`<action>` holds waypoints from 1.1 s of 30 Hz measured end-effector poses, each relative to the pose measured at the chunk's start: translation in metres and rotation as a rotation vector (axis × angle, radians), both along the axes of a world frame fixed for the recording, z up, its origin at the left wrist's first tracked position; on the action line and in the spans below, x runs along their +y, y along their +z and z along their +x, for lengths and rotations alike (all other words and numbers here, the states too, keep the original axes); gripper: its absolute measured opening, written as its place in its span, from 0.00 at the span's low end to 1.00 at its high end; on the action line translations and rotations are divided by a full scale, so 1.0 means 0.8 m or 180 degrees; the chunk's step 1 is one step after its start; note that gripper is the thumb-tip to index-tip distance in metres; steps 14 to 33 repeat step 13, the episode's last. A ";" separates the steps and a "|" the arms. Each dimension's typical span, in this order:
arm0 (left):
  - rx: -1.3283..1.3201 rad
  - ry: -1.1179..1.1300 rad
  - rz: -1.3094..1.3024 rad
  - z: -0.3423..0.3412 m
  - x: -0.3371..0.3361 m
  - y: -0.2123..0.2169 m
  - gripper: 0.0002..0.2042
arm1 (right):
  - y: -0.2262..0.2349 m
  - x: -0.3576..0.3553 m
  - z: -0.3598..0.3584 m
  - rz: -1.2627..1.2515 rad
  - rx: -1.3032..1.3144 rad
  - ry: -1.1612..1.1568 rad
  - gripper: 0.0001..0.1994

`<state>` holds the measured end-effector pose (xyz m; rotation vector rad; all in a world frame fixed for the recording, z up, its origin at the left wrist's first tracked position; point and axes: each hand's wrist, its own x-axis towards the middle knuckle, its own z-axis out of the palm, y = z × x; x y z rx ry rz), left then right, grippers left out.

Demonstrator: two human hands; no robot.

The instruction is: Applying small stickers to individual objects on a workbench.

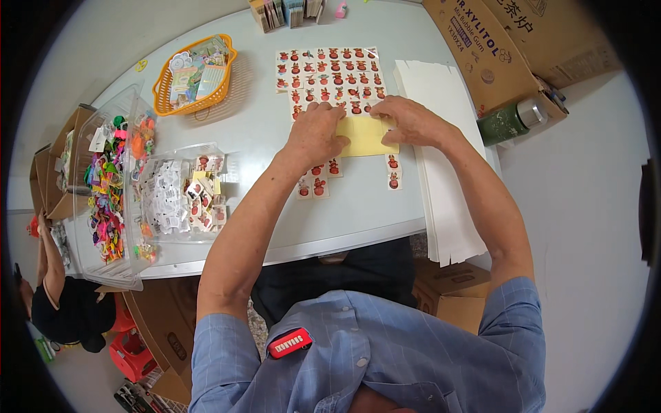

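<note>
A sheet of small red cartoon-figure stickers point(337, 69) lies on the table ahead of me. Across its near end is a yellow piece of paper point(365, 136), blank on the side facing up. My left hand point(315, 134) grips the left edge of this paper, thumb and fingers curled. At the opposite edge, my right hand point(411, 122) is closed on it with bent fingers and the thumb below. Loose sticker strips point(315, 184) lie nearer me below my left hand, and another short strip point(393, 172) lies below my right.
A clear tray point(222, 155) of cut paper pieces stands left, beside a large clear bin point(134, 279) of colorful small items. An orange basket point(160, 89) holds packets. Long white sheets point(441, 158), a green bottle point(501, 124) and cartons point(475, 41) are at right. Someone point(72, 310) is at far left.
</note>
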<state>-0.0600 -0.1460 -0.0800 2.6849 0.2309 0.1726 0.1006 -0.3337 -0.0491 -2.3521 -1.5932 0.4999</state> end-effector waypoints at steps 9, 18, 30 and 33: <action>0.0129 0.0052 -0.0197 0.009 0.004 0.002 0.28 | 0.016 0.013 -0.003 -0.0310 -0.0041 -0.0143 0.32; 0.0707 0.0002 -0.0234 0.017 0.007 0.018 0.29 | 0.027 0.024 -0.004 -0.0761 0.0103 -0.0243 0.33; 0.0707 0.0002 -0.0234 0.017 0.007 0.018 0.29 | 0.027 0.024 -0.004 -0.0761 0.0103 -0.0243 0.33; 0.0707 0.0002 -0.0234 0.017 0.007 0.018 0.29 | 0.027 0.024 -0.004 -0.0761 0.0103 -0.0243 0.33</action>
